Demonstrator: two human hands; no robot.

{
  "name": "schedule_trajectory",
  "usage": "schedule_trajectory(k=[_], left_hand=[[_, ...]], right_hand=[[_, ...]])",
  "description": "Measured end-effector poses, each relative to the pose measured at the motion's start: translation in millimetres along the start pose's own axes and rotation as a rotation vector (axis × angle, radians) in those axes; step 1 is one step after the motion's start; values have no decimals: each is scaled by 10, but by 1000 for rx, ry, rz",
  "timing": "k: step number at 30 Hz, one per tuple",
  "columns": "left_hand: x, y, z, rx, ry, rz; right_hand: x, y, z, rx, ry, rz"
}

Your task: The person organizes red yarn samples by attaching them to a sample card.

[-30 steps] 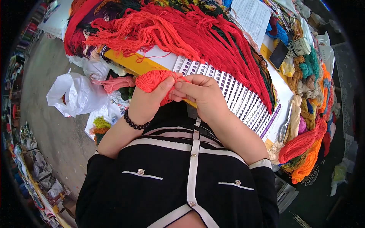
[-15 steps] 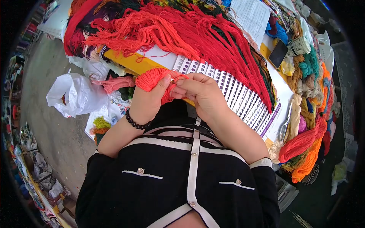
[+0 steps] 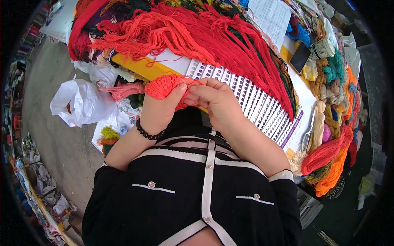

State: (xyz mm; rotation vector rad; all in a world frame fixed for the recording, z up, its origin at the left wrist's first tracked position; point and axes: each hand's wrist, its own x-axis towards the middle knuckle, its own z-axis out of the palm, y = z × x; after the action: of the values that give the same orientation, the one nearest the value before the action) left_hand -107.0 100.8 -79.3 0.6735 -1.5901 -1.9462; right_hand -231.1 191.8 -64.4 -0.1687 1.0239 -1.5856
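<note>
A coral-red skein of thread [image 3: 163, 86] is bunched in my left hand [image 3: 162, 107], whose thumb presses on its near end. My right hand [image 3: 219, 101] meets it from the right, thumb and fingers pinched on the same skein's end strands. Both hands are in front of my chest, close to the table's yellow edge [image 3: 141, 69]. The fingertips partly hide the strands between them. Just beyond lie loose coral-red threads [image 3: 164, 30] and a long crimson thread bundle [image 3: 242, 53], spread over white cards with rows of holes [image 3: 254, 100].
On the right of the table are a phone [image 3: 300, 56], scissors [image 3: 307, 135], a printed sheet [image 3: 271, 18] and many coloured skeins [image 3: 328, 151]. A white plastic bag [image 3: 80, 102] stands at the left, above the grey floor [image 3: 53, 135].
The skein and both hands have shifted very slightly to the left. My fingers have adjusted a little on the strands; everything else stays as it was.
</note>
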Motion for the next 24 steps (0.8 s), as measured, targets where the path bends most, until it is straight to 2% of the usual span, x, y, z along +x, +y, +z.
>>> schedule_trajectory(k=[2, 6, 7, 9, 11, 13, 15, 18, 21, 24], left_hand=[[14, -34, -38, 108, -4, 44], [19, 42, -9, 14, 39, 18], [24, 115, -1, -62, 13, 35], [40, 145, -50, -139, -12, 52], [54, 127, -179, -510, -228, -113], [26, 152, -127, -458, -238, -146], [11, 137, -50, -395, -231, -175], [6, 132, 1, -266, -202, -151], [4, 53, -4, -129, -216, -105], [-2, 74, 6, -133, -242, -126]], right_hand=[[-1, -1, -12, 6, 5, 8], [6, -21, -44, 34, 13, -15], [24, -33, -72, 34, 14, -17], [80, -56, -148, 283, -64, -7], [94, -58, -203, 314, -125, 14], [46, -92, -136, 343, -183, 32], [-36, -107, 0, 6, -120, 15], [29, 9, -31, -171, -136, -61], [38, 19, -28, -188, -91, -41], [21, 6, -12, -142, -63, -35]])
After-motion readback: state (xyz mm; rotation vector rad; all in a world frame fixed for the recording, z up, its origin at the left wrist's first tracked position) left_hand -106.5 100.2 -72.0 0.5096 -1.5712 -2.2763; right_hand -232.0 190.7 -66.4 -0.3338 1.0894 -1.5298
